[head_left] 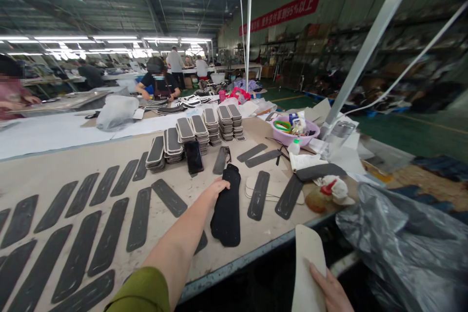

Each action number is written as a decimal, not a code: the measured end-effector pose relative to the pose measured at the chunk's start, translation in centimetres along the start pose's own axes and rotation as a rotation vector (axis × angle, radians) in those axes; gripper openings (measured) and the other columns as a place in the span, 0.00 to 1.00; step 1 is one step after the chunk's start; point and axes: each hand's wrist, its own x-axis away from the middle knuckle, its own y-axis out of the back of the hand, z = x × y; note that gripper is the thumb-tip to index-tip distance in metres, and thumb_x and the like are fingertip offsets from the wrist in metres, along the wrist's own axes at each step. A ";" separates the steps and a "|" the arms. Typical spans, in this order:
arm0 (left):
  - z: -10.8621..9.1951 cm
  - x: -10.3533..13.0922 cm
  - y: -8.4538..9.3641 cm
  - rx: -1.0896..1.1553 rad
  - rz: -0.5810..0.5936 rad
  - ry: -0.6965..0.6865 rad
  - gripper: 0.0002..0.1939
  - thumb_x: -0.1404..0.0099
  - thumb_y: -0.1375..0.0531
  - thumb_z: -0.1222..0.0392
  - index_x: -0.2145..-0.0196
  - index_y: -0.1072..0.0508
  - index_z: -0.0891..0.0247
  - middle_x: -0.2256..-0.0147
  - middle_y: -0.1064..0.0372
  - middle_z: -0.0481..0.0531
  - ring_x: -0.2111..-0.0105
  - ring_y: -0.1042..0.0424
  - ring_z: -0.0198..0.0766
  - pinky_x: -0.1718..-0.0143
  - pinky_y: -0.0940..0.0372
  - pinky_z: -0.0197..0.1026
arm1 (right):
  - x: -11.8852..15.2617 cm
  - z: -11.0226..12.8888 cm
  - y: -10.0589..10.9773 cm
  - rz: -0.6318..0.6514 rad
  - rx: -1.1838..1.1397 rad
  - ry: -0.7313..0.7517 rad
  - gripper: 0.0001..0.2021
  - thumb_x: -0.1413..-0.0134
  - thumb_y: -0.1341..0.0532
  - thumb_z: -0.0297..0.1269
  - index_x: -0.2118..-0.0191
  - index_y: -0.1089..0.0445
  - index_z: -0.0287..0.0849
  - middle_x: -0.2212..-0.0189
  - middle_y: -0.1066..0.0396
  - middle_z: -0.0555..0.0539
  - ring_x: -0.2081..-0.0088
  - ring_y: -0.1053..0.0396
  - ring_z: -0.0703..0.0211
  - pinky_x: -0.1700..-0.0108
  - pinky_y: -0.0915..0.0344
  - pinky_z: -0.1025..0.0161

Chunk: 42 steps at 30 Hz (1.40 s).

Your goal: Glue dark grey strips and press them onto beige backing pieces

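My left hand reaches over the table and has its fingers closed on the edge of a black fabric piece, which lies near the front edge. Low at the right, beyond the table edge, my right hand grips a long cream-coloured piece with the thumb on its face. Dark grey strips with shiny patches lie to the right of the black piece, and several more are spread over the left side. A thin cream outline piece sits partly under one strip.
Behind stand stacks of grey-topped pieces and a phone. A purple basin, a green-capped bottle and a brown container are at the right. Grey plastic hangs beside a metal post. Other people work farther back.
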 end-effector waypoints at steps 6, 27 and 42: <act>-1.1 1.4 0.3 -0.206 -0.143 -0.159 0.17 0.34 0.40 0.58 0.49 0.32 0.66 0.49 0.34 0.57 0.52 0.31 0.45 0.52 0.33 0.52 | 0.0 -0.4 0.1 -0.025 0.016 0.020 0.39 0.68 0.25 0.53 0.49 0.32 0.38 0.60 0.25 0.41 0.59 0.27 0.41 0.63 0.27 0.58; 18.6 25.4 4.9 0.098 -0.126 -0.161 0.15 0.46 0.35 0.53 0.63 0.24 0.65 0.65 0.25 0.54 0.64 0.28 0.44 0.61 0.34 0.41 | 2.7 -7.8 -12.4 0.084 0.094 0.300 0.34 0.59 0.30 0.49 0.45 0.37 0.46 0.53 0.28 0.48 0.47 0.34 0.50 0.53 0.30 0.62; 24.0 31.5 19.7 -1.089 -0.521 -0.610 0.13 0.31 0.48 0.61 0.57 0.25 0.59 0.63 0.29 0.56 0.63 0.30 0.41 0.60 0.33 0.43 | -0.2 -11.6 -14.1 0.091 0.486 0.290 0.32 0.67 0.28 0.51 0.53 0.30 0.42 0.58 0.26 0.46 0.58 0.29 0.49 0.68 0.29 0.65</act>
